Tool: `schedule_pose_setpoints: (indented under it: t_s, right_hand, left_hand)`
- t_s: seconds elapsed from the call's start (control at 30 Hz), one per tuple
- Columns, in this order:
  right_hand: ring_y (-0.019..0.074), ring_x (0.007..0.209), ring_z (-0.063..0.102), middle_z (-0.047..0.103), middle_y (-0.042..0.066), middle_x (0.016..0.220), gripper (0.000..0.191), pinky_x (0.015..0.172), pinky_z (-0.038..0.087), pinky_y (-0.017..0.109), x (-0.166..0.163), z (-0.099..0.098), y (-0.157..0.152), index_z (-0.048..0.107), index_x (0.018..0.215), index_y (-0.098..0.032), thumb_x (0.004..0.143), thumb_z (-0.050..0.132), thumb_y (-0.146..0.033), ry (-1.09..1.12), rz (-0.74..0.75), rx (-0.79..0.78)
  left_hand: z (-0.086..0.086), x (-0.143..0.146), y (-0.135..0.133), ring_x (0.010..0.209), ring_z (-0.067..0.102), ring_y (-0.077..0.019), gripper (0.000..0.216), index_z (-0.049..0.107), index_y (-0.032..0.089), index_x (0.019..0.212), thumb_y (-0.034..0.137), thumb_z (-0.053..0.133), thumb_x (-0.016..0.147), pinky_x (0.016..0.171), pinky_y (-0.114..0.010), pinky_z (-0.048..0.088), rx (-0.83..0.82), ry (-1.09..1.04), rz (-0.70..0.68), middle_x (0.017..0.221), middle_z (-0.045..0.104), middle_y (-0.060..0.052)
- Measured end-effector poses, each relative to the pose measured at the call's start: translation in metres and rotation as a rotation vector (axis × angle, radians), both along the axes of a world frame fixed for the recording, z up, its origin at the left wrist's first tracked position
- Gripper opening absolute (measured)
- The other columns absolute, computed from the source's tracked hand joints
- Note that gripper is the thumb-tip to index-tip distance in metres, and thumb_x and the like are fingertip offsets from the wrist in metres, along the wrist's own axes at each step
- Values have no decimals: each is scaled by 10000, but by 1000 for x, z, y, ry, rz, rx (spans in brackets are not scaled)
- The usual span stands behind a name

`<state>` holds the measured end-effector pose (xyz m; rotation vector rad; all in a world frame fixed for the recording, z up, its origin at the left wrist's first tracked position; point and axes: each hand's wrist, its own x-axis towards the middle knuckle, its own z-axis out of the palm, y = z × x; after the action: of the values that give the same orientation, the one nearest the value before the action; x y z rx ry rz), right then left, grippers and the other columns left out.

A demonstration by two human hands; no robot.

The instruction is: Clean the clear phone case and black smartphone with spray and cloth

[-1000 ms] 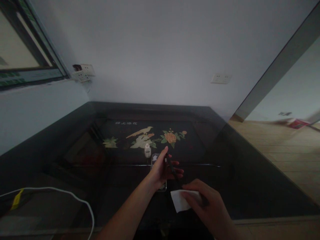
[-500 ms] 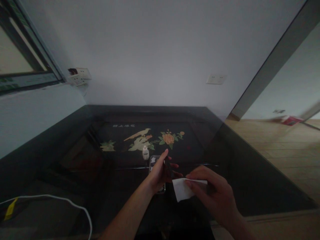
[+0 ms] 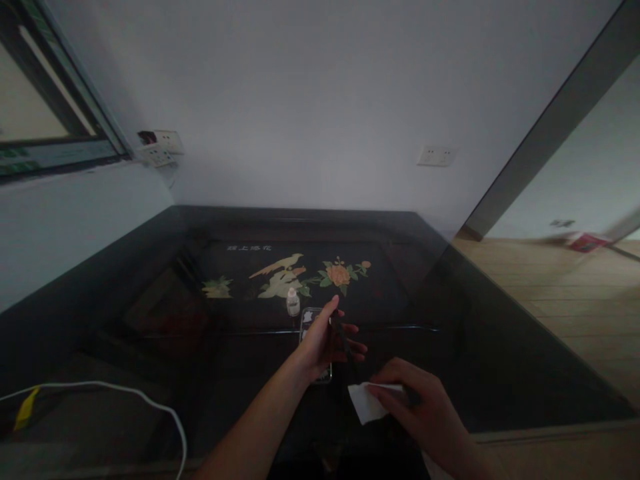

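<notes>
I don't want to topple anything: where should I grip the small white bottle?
Probably the body of the white bottle, below its narrower top, coming from its left: it stands upright, and the left hand and clear-edged case are close on its right.

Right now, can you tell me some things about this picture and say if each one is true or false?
1. The right hand holds a white sheet. True.
2. The small white bottle is lying on its side. False: the bottle stands upright on the dark table.
3. The left hand holds a thin, dark thing. True.
4. The white cable has a red tag on it. False: the tag on the cable is yellow.
5. The orange flower is to the right of the bird in the table's picture. True.
</notes>
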<state>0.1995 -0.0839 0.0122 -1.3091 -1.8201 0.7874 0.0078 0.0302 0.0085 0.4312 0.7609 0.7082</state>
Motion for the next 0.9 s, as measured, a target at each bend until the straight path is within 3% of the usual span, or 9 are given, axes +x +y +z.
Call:
schedule_pose_setpoints:
  t_s: [0.2,0.33,0.57,0.7,0.77,0.83,0.9]
  right_hand:
    - [191,651,643,702,29,776,331,545,476,259,31,-4,26,671,904,-211,886,676,-541,14,-475,-105]
    - [212,672,653,705,38,789,356,567,474,281,43,-7,50,635,936,-212,869,661,-560,2,-590,-60]
    - [243,738,665,713,57,847,294,682,482,349,52,-31,76,650,944,-227,901,601,-514,-293,-590,-19]
    - [343,1075,639,686,142,1173,358,880,483,464,51,-35,77,663,1099,-209,889,614,-495,-418,-631,156]
    - [344,1093,631,680,155,1182,350,886,488,468,42,-27,72,676,1055,-203,909,597,-511,-375,-603,203]
    - [273,881,684,718,113,965,353,760,525,389,27,-14,65,673,946,-205,952,553,-536,-217,-463,70]
    - [227,745,696,723,62,842,394,629,525,318,8,3,56,668,953,-217,975,520,-582,-24,-262,-199]
  left_hand:
    - [0,2,-1,630,748,-284,553,431,250,1117,700,606,848,588,-426,606,34,39,-2,892,696,-36]
    - [3,1,-4,626,743,-279,572,417,252,1147,702,604,847,580,-423,605,59,49,-21,884,685,-26]
    - [0,1,-5,640,748,-286,605,405,262,1145,712,636,813,583,-427,604,89,52,-75,919,673,-21]
    - [2,3,-6,627,743,-273,595,400,270,1123,720,628,809,554,-392,590,87,80,-81,920,666,-11]
    - [4,5,-6,601,732,-255,602,394,272,1126,729,619,805,547,-388,588,102,114,-74,920,660,-5]
    - [4,7,-6,574,713,-226,610,392,273,1141,736,608,807,549,-383,587,140,168,-58,929,654,-5]
    - [4,10,-5,582,698,-200,593,405,270,1141,734,589,822,548,-354,578,204,253,-45,934,653,-10]
